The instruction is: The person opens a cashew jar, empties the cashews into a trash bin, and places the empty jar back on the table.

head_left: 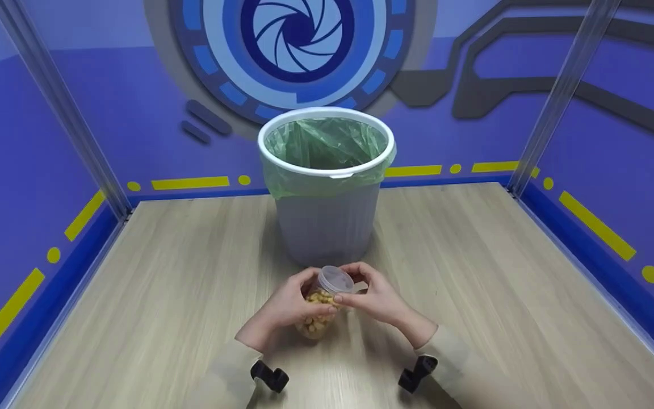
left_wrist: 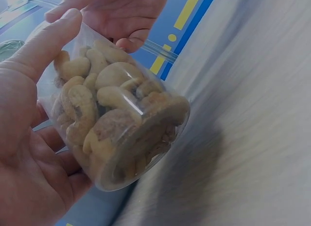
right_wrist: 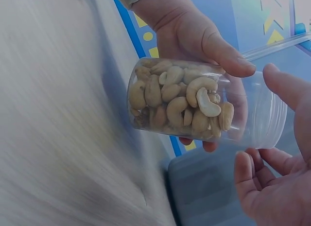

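A clear plastic jar (head_left: pixel 317 325) of cashew nuts (right_wrist: pixel 170 97) is held tilted just above the table, its translucent lid (head_left: pixel 335 278) facing up and away. Around the jar's body curls my left hand (head_left: pixel 293 301), with the thumb across the near side, as the left wrist view also shows. My right hand (head_left: pixel 378 298) has its thumb and fingers at opposite sides of the lid, gripping the rim. In the right wrist view the lid (right_wrist: pixel 272 116) sits on the jar's mouth, and the nuts leave some space below it.
Right behind the hands stands a grey waste bin (head_left: pixel 327 221) with a white rim and a green bag (head_left: pixel 327 139) lining it. The wood-grain table (head_left: pixel 162 295) is enclosed by blue printed panels (head_left: pixel 26 142) at the back and sides.
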{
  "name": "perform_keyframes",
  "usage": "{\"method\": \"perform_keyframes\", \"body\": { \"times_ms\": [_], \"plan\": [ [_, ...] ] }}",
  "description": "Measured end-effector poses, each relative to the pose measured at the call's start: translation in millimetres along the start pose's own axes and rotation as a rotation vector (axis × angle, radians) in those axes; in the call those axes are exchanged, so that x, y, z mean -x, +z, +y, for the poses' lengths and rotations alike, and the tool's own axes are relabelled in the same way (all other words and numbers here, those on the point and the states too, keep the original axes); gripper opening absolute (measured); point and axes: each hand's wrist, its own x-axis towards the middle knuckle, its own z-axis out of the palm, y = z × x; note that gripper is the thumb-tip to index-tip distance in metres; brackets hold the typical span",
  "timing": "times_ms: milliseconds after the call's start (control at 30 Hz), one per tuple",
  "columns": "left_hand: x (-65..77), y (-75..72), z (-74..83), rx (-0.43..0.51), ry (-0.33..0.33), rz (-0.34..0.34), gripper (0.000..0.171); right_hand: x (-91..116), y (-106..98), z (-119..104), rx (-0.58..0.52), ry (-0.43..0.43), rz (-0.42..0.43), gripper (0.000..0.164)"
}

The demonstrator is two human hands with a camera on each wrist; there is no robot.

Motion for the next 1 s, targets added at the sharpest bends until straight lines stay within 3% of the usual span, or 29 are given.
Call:
{"method": "perform_keyframes", "body": {
  "times_ms": [800, 1000],
  "plan": [
    [-0.5, -0.3, -2.8, -0.015, 0.016, -0.002, 0.067, 0.2, -1.9, 1.3, -0.057, -0.087, -0.078, 0.062],
    [0.0, -0.2, -1.4, -0.062, 0.001, 0.021, 0.065, 0.8, -0.9, -1.4, -0.046, -0.050, -0.065, 0.069]
  ]
}}
